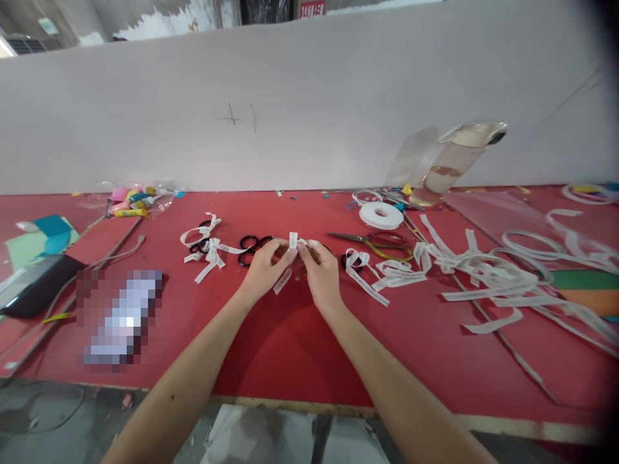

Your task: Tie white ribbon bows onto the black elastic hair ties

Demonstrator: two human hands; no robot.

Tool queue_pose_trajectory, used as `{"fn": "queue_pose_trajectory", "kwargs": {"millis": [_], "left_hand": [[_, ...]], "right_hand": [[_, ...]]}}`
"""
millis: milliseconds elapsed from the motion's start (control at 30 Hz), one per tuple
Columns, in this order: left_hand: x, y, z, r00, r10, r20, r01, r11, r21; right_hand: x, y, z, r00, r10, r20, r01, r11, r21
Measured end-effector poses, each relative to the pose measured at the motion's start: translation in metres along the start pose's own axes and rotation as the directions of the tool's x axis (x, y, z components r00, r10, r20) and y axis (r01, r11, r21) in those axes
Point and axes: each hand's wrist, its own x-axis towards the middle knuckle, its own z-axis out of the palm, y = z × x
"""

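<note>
Ribbon strip, white w/ print, is held betw. both hands over the red tabletop, ctr. of head view. L hand: thumb & fingers closed, pinching strip; one printed part shows above fingertips, another below. R hand: thumb & index closed on strip, near L fingertips. Black rings lie just beside L hand. Scissors, tape roll & ribbon pile lie R of hands.
</note>
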Motion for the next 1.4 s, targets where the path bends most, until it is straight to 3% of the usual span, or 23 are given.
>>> {"fn": "queue_pose_trajectory", "kwargs": {"millis": [133, 267, 367, 533, 1033, 1167, 1400], "left_hand": [[-0.001, 0.002, -0.003, 0.999, 0.024, 0.031, -0.024, 1.000, -0.001], [-0.002, 0.003, 0.000, 0.998, 0.038, 0.047, -0.031, 0.989, -0.145], [-0.003, 0.003, 0.001, 0.996, 0.039, 0.075, -0.018, 0.966, -0.259], [-0.001, 0.004, -0.001, 0.996, 0.037, 0.077, -0.015, 0.963, -0.269], [-0.002, 0.009, -0.004, 0.997, 0.036, 0.063, -0.023, 0.982, -0.188], [-0.001, 0.012, -0.004, 0.997, 0.019, 0.079, -0.003, 0.979, -0.204], [0.000, 0.010, -0.002, 0.985, -0.101, 0.141, 0.143, 0.933, -0.330]], "right_hand": [[-0.004, -0.007, 0.001, 0.999, -0.035, 0.029, 0.035, 0.999, -0.005], [-0.005, -0.005, 0.000, 0.998, -0.063, 0.016, 0.061, 0.992, 0.106], [-0.003, -0.002, -0.001, 0.998, -0.050, 0.037, 0.041, 0.977, 0.210], [0.000, 0.000, 0.000, 0.996, -0.027, 0.082, 0.003, 0.959, 0.283], [-0.010, -0.012, 0.003, 0.980, -0.160, -0.117, 0.168, 0.984, 0.059], [-0.008, -0.011, 0.002, 0.983, -0.144, -0.115, 0.151, 0.987, 0.054], [-0.005, -0.007, 0.000, 0.991, -0.123, -0.047, 0.128, 0.981, 0.143]]}}
